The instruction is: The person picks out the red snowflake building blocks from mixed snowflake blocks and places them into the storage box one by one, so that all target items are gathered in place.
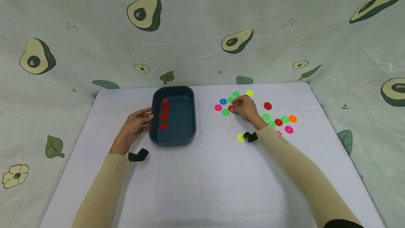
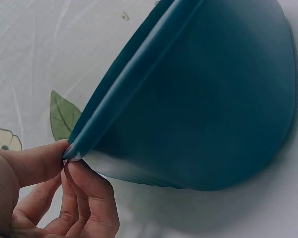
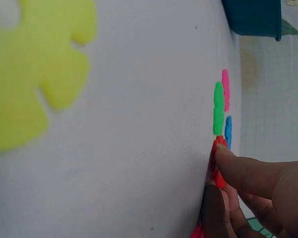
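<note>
- The right hand (image 1: 246,107) pinches a red flower (image 1: 231,107) on the counter (image 1: 190,178), just beside a green flower (image 1: 225,112).
- The left hand (image 1: 136,124) pinches the blue tray (image 1: 181,119) by its left edge.
- Four red flowers (image 1: 164,116) sit in a row inside the tray.
- Pink, blue and orange flowers (image 1: 293,119) lie near the right hand.

3 views. Head: above and behind my left hand (image 1: 133,126) and right hand (image 1: 248,109), facing forward-down, widest. Wrists: close-up, facing each hand's work. All 3 share the blue tray (image 1: 181,115) at my left hand.
</note>
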{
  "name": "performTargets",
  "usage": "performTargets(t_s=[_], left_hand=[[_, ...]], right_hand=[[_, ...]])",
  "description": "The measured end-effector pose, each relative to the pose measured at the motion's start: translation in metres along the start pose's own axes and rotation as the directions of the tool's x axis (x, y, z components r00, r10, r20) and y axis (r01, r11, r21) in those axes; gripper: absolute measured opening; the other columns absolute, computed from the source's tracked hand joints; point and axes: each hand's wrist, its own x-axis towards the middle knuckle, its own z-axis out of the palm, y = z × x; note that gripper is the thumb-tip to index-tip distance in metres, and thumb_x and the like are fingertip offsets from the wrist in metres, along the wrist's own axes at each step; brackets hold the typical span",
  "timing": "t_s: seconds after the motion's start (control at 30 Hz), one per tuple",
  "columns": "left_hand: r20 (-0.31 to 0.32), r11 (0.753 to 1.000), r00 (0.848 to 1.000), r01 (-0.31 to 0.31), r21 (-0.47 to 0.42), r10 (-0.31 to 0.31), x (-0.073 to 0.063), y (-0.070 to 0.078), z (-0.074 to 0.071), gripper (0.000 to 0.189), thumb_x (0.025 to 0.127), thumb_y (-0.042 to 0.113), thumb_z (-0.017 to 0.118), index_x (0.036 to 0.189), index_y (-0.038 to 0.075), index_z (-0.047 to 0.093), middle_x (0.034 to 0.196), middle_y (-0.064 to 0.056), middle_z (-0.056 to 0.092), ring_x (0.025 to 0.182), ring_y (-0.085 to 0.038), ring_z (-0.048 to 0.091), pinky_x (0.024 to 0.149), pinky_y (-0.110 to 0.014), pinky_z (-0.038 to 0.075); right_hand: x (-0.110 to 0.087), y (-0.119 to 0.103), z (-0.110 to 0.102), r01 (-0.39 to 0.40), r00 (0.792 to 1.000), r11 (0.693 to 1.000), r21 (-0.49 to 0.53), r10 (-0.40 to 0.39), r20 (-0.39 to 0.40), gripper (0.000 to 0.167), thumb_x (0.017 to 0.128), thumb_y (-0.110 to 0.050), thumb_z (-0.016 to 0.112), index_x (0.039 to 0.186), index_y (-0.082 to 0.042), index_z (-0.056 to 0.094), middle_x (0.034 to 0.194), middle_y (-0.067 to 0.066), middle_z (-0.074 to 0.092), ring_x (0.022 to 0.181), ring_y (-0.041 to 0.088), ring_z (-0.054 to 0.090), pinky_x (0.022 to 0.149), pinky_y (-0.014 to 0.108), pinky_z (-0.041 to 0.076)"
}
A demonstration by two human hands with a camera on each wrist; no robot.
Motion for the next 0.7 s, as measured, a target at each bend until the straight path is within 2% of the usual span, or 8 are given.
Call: performTargets(t_s=[0.23, 0.43, 0.7], left_hand=[[0.0, 1.0, 1.0, 0.003, 0.008, -0.003, 0.001, 0.0, 0.001, 0.061, 0.11, 0.019, 0.061, 0.165, 0.008, 0.036, 0.128, 0.001, 0.05, 0.104, -0.006, 0.056, 0.083, -0.02, 0.052], [-0.004, 1.0, 1.0, -0.002, 0.001, 0.002, 0.001, -0.002, 0.001, 0.061, 0.109, 0.017, 0.061, 0.164, 0.007, 0.037, 0.123, 0.002, 0.051, 0.1, -0.006, 0.058, 0.081, -0.021, 0.052], [-0.005, 1.0, 1.0, -0.01, -0.017, 0.01, -0.001, 0.0, 0.001, 0.062, 0.108, 0.016, 0.063, 0.164, 0.006, 0.038, 0.121, 0.003, 0.052, 0.096, -0.005, 0.06, 0.078, -0.021, 0.052]], right_hand=[[-0.007, -0.003, -0.002, 0.02, 1.0, 0.999, 0.047, -0.02, 0.01, 0.031, 0.096, -0.003, 0.076, 0.125, 0.005, 0.069, 0.114, 0.023, 0.069, 0.101, 0.034, 0.065, 0.087, 0.036, 0.056], [-0.014, -0.007, -0.008, 0.012, 0.999, 0.997, 0.072, -0.014, 0.035, 0.028, 0.099, -0.002, 0.072, 0.126, 0.006, 0.069, 0.119, 0.025, 0.069, 0.108, 0.036, 0.065, 0.085, 0.03, 0.055], [-0.025, -0.015, -0.016, 0.029, 0.997, 0.99, 0.136, -0.038, 0.06, 0.031, 0.1, -0.001, 0.072, 0.129, 0.007, 0.068, 0.121, 0.027, 0.067, 0.112, 0.039, 0.066, 0.079, 0.018, 0.053]])
